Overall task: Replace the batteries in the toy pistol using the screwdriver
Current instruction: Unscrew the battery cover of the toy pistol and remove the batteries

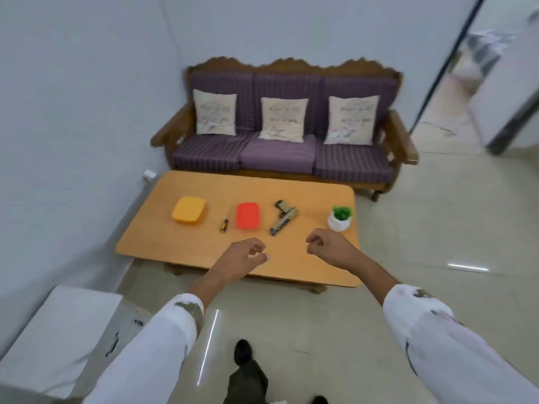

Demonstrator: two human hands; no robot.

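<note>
Reaching is the step in hand: both hands hang over the near edge of the table (180, 252), lower centre of the frame, with nothing grasped.

Left hand (243, 256): fingers loosely curled, holding nothing. Right hand (326, 244): same condition.

Recommended procedure: lift the toy pistol (284, 217), lying flat just beyond the right hand at centre frame, and turn it to find the battery cover. Take the screwdriver (224, 225), lying left of the red container (248, 215), by its handle.

Contents of the red container and the yellow container (189, 209) cannot be determined. Avoid the potted plant (339, 220) at the table's right edge.
</note>
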